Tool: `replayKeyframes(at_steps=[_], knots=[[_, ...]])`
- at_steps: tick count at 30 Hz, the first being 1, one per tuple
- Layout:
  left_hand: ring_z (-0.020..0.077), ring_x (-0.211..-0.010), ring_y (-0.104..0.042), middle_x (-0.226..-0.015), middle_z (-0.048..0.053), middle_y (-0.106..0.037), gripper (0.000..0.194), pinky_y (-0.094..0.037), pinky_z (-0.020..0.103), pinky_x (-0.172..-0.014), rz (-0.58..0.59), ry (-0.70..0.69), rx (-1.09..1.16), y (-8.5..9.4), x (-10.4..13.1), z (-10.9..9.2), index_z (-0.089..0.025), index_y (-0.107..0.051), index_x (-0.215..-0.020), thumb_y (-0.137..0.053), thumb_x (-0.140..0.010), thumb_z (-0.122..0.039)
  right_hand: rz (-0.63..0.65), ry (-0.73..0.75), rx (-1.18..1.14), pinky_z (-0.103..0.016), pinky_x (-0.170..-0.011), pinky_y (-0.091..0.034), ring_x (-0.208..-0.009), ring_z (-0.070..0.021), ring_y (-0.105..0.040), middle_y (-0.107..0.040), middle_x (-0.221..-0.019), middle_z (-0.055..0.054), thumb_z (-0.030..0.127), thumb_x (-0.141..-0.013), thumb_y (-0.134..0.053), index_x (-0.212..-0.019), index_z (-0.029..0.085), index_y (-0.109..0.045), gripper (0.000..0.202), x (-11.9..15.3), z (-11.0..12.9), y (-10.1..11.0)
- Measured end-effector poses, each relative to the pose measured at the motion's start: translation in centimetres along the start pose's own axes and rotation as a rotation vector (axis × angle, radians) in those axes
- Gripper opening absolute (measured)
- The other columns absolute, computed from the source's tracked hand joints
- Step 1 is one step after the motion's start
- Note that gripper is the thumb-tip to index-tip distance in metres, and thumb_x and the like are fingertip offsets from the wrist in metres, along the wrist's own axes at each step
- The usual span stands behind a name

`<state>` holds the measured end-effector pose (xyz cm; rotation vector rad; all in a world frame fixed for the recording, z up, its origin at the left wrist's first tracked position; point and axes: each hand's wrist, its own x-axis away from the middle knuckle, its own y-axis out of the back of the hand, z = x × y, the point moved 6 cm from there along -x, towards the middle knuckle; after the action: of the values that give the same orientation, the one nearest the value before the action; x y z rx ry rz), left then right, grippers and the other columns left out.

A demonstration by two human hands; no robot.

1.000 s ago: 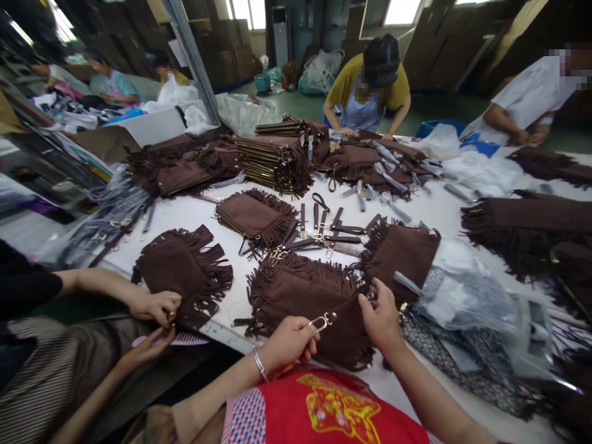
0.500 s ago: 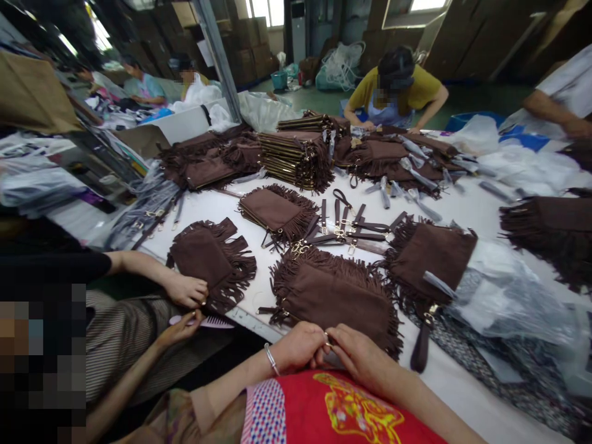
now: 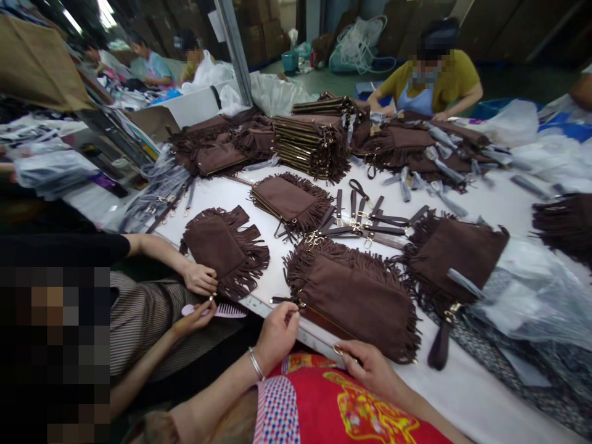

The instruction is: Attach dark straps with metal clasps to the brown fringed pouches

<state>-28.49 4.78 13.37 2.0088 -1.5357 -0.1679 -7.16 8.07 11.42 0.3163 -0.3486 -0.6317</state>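
Observation:
A large brown fringed bag (image 3: pixel 358 299) lies on the white table (image 3: pixel 203 196) just beyond my hands. My left hand (image 3: pixel 278 330), with a silver bangle at the wrist, is closed in a pinch at the zipper end of this bag; what lies between the fingertips is too small to make out. Lower right, by the table edge, my right hand (image 3: pixel 365 362) pinches a small gold-coloured metal clasp (image 3: pixel 338 350). Several dark wrist straps (image 3: pixel 370 222) with gold clasps are heaped beyond the bag.
At the left, a co-worker's hands (image 3: pixel 201 280) work at another fringed bag (image 3: pixel 217 243), near a pink comb (image 3: pixel 226 311). Stacked bags (image 3: pixel 312 148) stand farther back. On the right lie a bag (image 3: pixel 456 256) with a strap and clear plastic (image 3: pixel 531 296). Another person (image 3: pixel 428 80) sits opposite.
My hands have parted: the left moved away to the bag's zipper end, the right stayed near the table edge with the clasp. The view has shifted, so the scene sits farther right.

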Motion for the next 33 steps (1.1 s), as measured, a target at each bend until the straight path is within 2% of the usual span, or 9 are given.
replayKeyframes(at_steps=[2,4,9,13,17,20,23,28,33], knots=[[0.0178,-0.091,-0.059,-0.094,0.006,-0.064,0.021,-0.045,0.031,-0.084,-0.122,-0.050,-0.035,1.4,-1.1,1.2,-0.018,-0.063,-0.095,-0.049,-0.083,-0.029,-0.019,-0.042,-0.029,-0.032,-0.077,-0.051,-0.085,-0.0229,-0.066,-0.072,-0.093,-0.008,0.027,-0.088,-0.044,-0.098,0.018,-0.071,0.030,0.4,-0.5,-0.3],[0.0179,-0.095,-0.059,-0.097,0.007,-0.065,0.021,-0.045,0.031,-0.088,-0.086,-0.071,-0.028,1.3,-2.3,2.0,-0.017,-0.064,-0.095,-0.051,-0.083,-0.029,-0.045,-0.055,-0.047,-0.032,-0.078,-0.052,-0.086,-0.0234,-0.066,-0.072,-0.094,-0.009,0.029,-0.089,-0.043,-0.099,0.018,-0.071,0.031,0.5,-0.7,-0.5],[0.0129,-0.062,-0.052,-0.063,-0.002,-0.056,0.026,-0.042,0.025,-0.063,-0.012,0.082,-0.027,-0.8,-3.9,2.5,-0.017,-0.060,-0.077,-0.054,-0.081,-0.042,-0.125,0.013,-0.029,-0.033,-0.078,-0.053,-0.085,-0.0225,-0.067,-0.072,-0.094,-0.009,0.029,-0.087,-0.046,-0.101,0.018,-0.069,0.029,0.1,0.2,-0.2],[0.0096,-0.054,-0.043,-0.054,-0.007,-0.046,0.028,-0.034,0.022,-0.052,-0.009,0.234,0.036,-1.1,-3.8,2.2,-0.019,-0.051,-0.067,-0.061,-0.075,-0.043,-0.197,0.031,-0.010,-0.034,-0.077,-0.053,-0.085,-0.0226,-0.067,-0.072,-0.094,-0.010,0.031,-0.086,-0.049,-0.100,0.019,-0.069,0.028,-0.3,0.7,0.6],[0.0098,-0.051,-0.049,-0.057,-0.006,-0.051,0.037,-0.037,0.021,-0.049,0.231,0.433,0.253,-1.4,-3.9,1.9,-0.018,-0.050,-0.076,-0.056,-0.076,-0.055,-0.242,0.004,0.014,-0.037,-0.085,-0.052,-0.093,-0.0236,-0.066,-0.072,-0.101,-0.010,0.033,-0.086,-0.051,-0.102,0.021,-0.070,0.027,-0.6,0.7,1.6],[0.0124,-0.056,-0.056,-0.066,-0.001,-0.059,0.042,-0.043,0.025,-0.054,0.328,0.458,0.314,-1.2,-4.3,1.3,-0.017,-0.053,-0.082,-0.052,-0.077,-0.058,-0.263,-0.003,0.023,-0.039,-0.088,-0.051,-0.096,-0.0241,-0.065,-0.071,-0.104,-0.009,0.033,-0.087,-0.051,-0.104,0.021,-0.069,0.028,-1.0,0.5,2.5],[0.0133,-0.062,-0.055,-0.067,0.000,-0.059,0.034,-0.042,0.026,-0.061,0.251,0.401,0.242,-0.4,-4.8,1.1,-0.017,-0.055,-0.075,-0.059,-0.075,-0.051,-0.302,-0.035,0.025,-0.040,-0.089,-0.051,-0.097,-0.0242,-0.065,-0.071,-0.105,-0.009,0.033,-0.087,-0.051,-0.104,0.020,-0.069,0.028,-1.1,-0.2,3.4],[0.0137,-0.067,-0.050,-0.066,-0.001,-0.055,0.021,-0.036,0.026,-0.066,-0.057,0.045,-0.169,0.4,-4.7,0.1,-0.018,-0.058,-0.066,-0.059,-0.077,-0.036,-0.343,-0.090,-0.023,-0.041,-0.089,-0.051,-0.096,-0.0248,-0.065,-0.072,-0.103,-0.009,0.036,-0.085,-0.053,-0.103,0.020,-0.070,0.029,-0.4,-2.5,3.6],[0.0127,-0.057,-0.048,-0.056,-0.003,-0.052,0.025,-0.033,0.024,-0.059,-0.093,0.049,-0.188,-0.3,-4.2,-0.8,-0.019,-0.052,-0.061,-0.056,-0.078,-0.036,-0.369,-0.142,-0.093,-0.042,-0.090,-0.050,-0.098,-0.0254,-0.065,-0.071,-0.104,-0.009,0.037,-0.085,-0.054,-0.103,0.020,-0.070,0.030,0.7,-3.7,4.0]])
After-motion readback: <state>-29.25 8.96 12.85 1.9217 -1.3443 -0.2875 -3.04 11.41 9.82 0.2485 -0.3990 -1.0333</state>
